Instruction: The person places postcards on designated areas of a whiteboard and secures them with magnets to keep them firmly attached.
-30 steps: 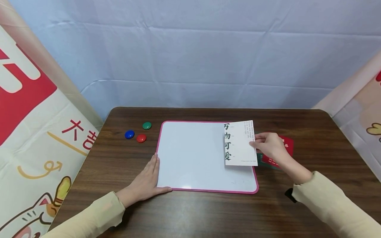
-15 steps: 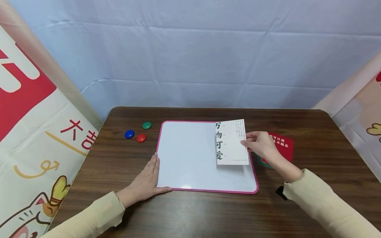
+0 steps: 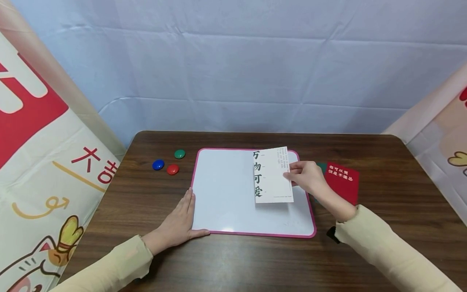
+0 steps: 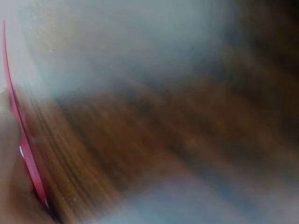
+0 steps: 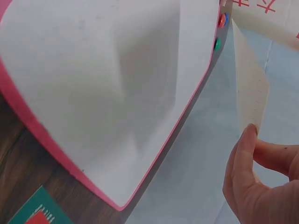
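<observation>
A white card with dark green characters down its left side is above the right half of a pink-edged whiteboard. My right hand pinches the card's right edge between thumb and fingers. In the right wrist view, the card is seen nearly edge-on, raised off the board with a shadow beneath. My left hand rests at the board's lower left corner, fingers straight along the left edge and thumb along the bottom edge. In the left wrist view only a blurred part of that hand shows beside the pink rim.
Left of the board lie a blue round magnet, a red one and a green one. On the right, a red card overlaps a green card on the brown wooden table. A pale cloth hangs behind.
My right hand has carried the white card leftward over the whiteboard, uncovering more of the red card. The left hand has stayed in place at the board's corner.
</observation>
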The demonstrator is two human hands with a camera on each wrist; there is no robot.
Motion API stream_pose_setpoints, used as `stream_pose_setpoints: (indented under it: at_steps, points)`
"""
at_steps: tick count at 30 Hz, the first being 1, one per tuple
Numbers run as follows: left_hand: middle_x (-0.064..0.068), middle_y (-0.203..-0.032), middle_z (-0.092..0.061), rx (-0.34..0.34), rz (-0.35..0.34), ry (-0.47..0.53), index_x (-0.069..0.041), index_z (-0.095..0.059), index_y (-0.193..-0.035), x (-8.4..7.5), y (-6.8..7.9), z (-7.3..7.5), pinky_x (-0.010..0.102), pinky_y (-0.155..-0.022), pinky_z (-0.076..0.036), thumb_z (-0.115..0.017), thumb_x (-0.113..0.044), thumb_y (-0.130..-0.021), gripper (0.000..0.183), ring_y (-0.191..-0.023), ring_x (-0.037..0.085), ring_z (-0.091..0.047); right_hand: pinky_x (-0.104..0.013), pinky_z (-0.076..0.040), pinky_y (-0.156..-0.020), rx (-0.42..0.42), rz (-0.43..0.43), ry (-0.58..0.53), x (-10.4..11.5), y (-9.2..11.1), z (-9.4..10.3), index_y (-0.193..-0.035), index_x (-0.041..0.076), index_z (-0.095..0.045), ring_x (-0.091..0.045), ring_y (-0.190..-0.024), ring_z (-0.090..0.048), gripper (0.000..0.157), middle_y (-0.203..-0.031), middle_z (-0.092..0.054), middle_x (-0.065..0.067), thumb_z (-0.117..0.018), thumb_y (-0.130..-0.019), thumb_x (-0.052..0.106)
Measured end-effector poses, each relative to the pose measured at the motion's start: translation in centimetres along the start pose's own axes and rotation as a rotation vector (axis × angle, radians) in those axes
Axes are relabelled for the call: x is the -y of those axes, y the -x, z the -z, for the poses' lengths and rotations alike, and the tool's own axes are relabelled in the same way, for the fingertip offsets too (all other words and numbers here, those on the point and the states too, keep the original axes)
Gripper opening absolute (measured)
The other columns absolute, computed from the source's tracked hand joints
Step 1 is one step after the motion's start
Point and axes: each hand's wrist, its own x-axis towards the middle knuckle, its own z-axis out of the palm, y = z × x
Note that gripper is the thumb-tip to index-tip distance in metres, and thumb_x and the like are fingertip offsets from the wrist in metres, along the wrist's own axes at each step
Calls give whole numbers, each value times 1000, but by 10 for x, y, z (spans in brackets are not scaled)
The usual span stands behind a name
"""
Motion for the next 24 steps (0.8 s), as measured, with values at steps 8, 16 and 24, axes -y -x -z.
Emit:
stream_pose_setpoints:
  at_steps: [8, 16, 24]
  points:
    - [23, -150, 1, 13, 14, 15, 9, -8, -142, 0, -1, 0, 41, -107, -20, -37, -79, -74, 115, -138, 30, -5, -35, -53, -72, 15, 24, -3, 6, -2, -11, -114, -10, -55, -27, -77, -67, 43, -98, -64, -24, -67, -83, 16]
    - [27, -148, -4, -29, -11, 21, 12, -10, -140, -1, -2, 1, 42, -107, -23, -44, -76, -74, 115, -137, 33, -10, -33, -53, -71, 32, 25, -13, 12, -2, -21, -113, -8, -56, -24, -73, -67, 39, -97, -65, -23, -67, -83, 15]
    - [26, -148, -4, -28, -10, 20, 12, -11, -140, -1, -1, 1, 42, -106, -23, -44, -76, -74, 115, -137, 33, -10, -33, -53, -71, 41, 21, -69, 19, -3, -31, -111, -9, -57, -24, -75, -67, 39, -98, -64, -23, -68, -82, 14]
